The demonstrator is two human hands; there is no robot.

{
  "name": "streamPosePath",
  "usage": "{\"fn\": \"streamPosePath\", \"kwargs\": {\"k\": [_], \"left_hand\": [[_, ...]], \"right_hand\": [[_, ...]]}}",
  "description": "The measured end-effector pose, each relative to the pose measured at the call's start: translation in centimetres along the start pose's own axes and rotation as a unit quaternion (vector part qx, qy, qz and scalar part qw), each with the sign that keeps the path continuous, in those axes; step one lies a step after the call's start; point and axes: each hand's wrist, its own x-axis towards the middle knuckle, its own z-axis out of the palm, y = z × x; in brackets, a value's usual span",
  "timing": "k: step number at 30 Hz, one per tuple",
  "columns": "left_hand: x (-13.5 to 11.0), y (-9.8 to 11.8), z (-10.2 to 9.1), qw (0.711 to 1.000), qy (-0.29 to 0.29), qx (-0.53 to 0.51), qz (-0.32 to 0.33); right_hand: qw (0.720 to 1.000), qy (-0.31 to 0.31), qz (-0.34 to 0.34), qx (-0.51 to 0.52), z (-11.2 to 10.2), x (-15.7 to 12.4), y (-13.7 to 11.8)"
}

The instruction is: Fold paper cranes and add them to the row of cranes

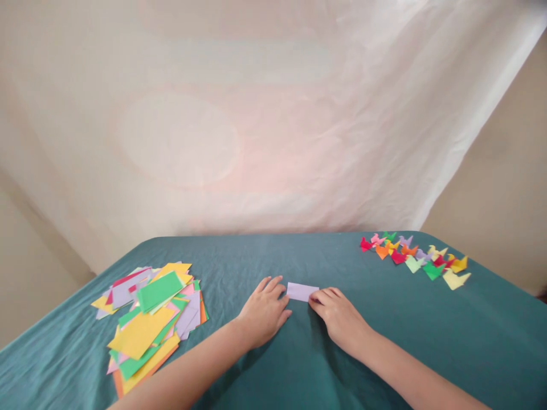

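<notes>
A small lilac paper rectangle, which looks folded, lies on the green tablecloth between my hands. My right hand pinches its right end, the fingers pressed together at the near corner. On the other side, my left hand rests palm down with its fingers spread. Its fingertips come close to the paper's left edge; whether they touch it I cannot tell.
A loose heap of coloured paper sheets lies at the left. Several folded paper birds stand in rows at the back right. The green cloth covers the table, and a pale sheet hangs behind it.
</notes>
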Motion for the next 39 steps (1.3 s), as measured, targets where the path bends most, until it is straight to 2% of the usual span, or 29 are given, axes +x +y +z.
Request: {"fn": "streamPosePath", "kwargs": {"k": [6,13,19,23,27,33,37,39], "left_hand": [[-1.1,0.6,0.6,1.0,-0.005,0.014,-0.011],[-2.9,0.7,1.4,0.997,-0.032,-0.022,-0.067],[-4.7,-0.3,0.7,0.994,-0.059,-0.072,-0.063],[-5.5,-0.8,0.4,0.993,-0.048,-0.093,-0.054],[-5.7,-1.1,0.7,0.992,-0.013,-0.113,-0.059],[-3.9,-1.2,-0.1,0.987,0.008,-0.146,-0.072],[-1.3,0.3,-0.8,0.992,0.031,-0.117,-0.019],[-0.3,1.4,-0.7,0.995,0.035,-0.094,-0.013]], "right_hand": [[1.0,-0.021,0.013,0.01,-0.6,-0.1,-0.3],[0.998,-0.047,0.018,0.023,-0.5,-0.4,-0.1],[0.998,-0.041,0.015,0.041,-0.2,-1.1,0.2],[0.997,-0.038,0.014,0.059,0.1,-1.1,0.4],[0.996,-0.014,0.015,0.081,0.4,-1.2,0.6],[0.993,0.026,0.019,0.117,0.8,-1.3,0.8],[0.993,0.031,0.016,0.117,1.1,-1.1,1.0],[0.993,0.028,0.015,0.111,1.2,-1.0,1.0]]}}
